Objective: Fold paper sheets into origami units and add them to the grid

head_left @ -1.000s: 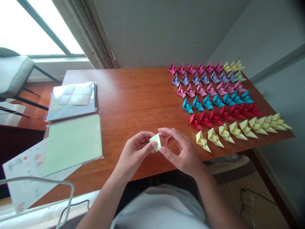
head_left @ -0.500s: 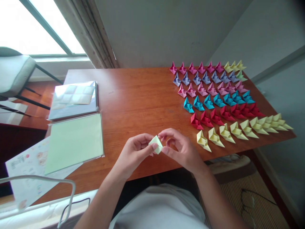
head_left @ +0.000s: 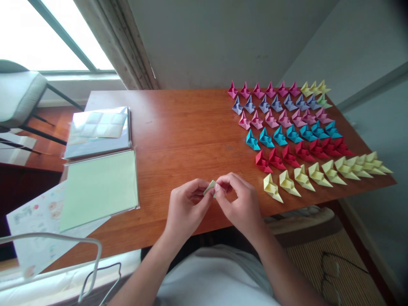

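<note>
Between my two hands, just above the table's front edge, is a small folded piece of pale green paper. My left hand pinches its left side between thumb and fingers. The thumb and fingertips of my right hand close on its right side, and the fingers cover much of the paper. To the right stand rows of folded paper boats: pale yellow ones nearest me, then red, blue, pink, purple and magenta ones behind.
On the left of the wooden table lie a pack of pale green paper and a second wrapped pack with a patterned sheet on top. A printed sheet pokes out below. A white bent tube crosses the lower left; a chair stands beyond.
My right hand has moved in to the left, and its thumb and fingers have closed on the folded paper. The paper has turned and now shows a narrower face.
</note>
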The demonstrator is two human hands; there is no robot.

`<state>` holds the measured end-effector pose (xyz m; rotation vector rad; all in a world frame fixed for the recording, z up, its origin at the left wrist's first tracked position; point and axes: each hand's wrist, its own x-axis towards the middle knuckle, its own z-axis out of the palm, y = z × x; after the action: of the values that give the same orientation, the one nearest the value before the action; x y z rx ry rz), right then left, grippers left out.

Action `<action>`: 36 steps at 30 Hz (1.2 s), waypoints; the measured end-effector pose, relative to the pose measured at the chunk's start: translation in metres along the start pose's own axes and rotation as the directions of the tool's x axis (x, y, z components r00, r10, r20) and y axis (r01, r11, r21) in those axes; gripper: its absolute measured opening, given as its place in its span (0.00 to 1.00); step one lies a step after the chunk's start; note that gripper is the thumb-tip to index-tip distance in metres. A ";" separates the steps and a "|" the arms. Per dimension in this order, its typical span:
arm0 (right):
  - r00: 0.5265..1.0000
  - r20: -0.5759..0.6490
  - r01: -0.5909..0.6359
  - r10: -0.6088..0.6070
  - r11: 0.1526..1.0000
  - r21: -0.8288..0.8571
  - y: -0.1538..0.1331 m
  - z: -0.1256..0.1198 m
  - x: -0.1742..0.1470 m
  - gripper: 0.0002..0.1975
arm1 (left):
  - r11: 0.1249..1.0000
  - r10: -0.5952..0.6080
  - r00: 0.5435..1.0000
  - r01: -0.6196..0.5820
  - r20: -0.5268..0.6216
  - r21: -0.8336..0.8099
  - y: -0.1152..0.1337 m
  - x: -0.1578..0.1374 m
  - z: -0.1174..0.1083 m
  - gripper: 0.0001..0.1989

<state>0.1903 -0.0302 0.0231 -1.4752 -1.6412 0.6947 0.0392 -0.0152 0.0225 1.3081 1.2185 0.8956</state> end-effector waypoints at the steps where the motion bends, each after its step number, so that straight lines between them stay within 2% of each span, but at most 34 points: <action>1: 1.000 -0.001 0.010 -0.010 1.000 -0.023 0.000 0.000 0.000 0.04 | 1.000 0.014 1.000 -0.014 -0.010 0.022 0.000 0.000 0.000 0.07; 5: 0.999 -0.003 0.042 -0.042 0.990 -0.131 -0.004 -0.002 0.000 0.05 | 0.982 0.105 0.993 -0.096 -0.046 0.165 0.000 -0.002 0.001 0.05; 9: 0.997 -0.044 0.044 -0.056 0.970 -0.241 -0.008 0.001 0.001 0.09 | 0.911 0.254 0.965 -0.214 -0.070 0.353 -0.005 -0.005 0.006 0.05; 11: 0.995 -0.075 0.042 -0.064 0.962 -0.271 -0.009 0.004 0.001 0.10 | 0.899 0.280 0.955 -0.227 -0.094 0.374 -0.007 -0.005 0.008 0.05; 14: 0.995 -0.084 0.045 -0.060 0.984 -0.170 -0.007 0.005 0.001 0.07 | 0.959 0.195 0.969 -0.155 -0.151 0.239 -0.009 -0.003 0.007 0.04; 17: 0.998 -0.008 -0.053 0.055 0.986 0.161 -0.002 0.000 0.002 0.09 | 0.999 -0.009 0.993 0.004 -0.116 -0.036 -0.007 0.002 0.003 0.07; 20: 0.974 0.128 -0.224 0.186 0.859 0.460 0.007 -0.005 0.004 0.12 | 0.965 -0.133 0.991 0.127 -0.010 -0.231 -0.004 0.005 -0.002 0.09; 23: 0.943 0.227 -0.332 0.242 0.712 0.618 0.016 -0.004 0.005 0.07 | 0.927 -0.178 0.983 0.183 0.045 -0.328 -0.001 0.005 -0.004 0.09; 27: 0.928 0.297 -0.373 0.226 0.549 0.748 0.023 0.000 0.004 0.06 | 0.887 -0.201 0.976 0.218 0.084 -0.407 0.000 0.004 -0.003 0.08; 29: 0.922 0.325 -0.388 0.212 0.500 0.774 0.024 0.002 0.003 0.05 | 0.873 -0.209 0.973 0.231 0.098 -0.429 0.000 0.004 -0.002 0.08; 33: 0.908 0.335 -0.419 0.253 0.510 0.751 0.022 0.006 0.004 0.08 | 0.881 -0.199 0.977 0.214 0.079 -0.421 0.000 0.005 -0.001 0.08; 36: 0.905 0.307 -0.424 0.295 0.558 0.713 0.019 0.008 0.004 0.12 | 0.905 -0.174 0.984 0.178 0.044 -0.386 0.000 0.004 0.002 0.09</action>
<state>0.1934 -0.0224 0.0037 -1.1024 -0.8874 1.5588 0.0417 -0.0117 0.0222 0.8682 1.0652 0.9418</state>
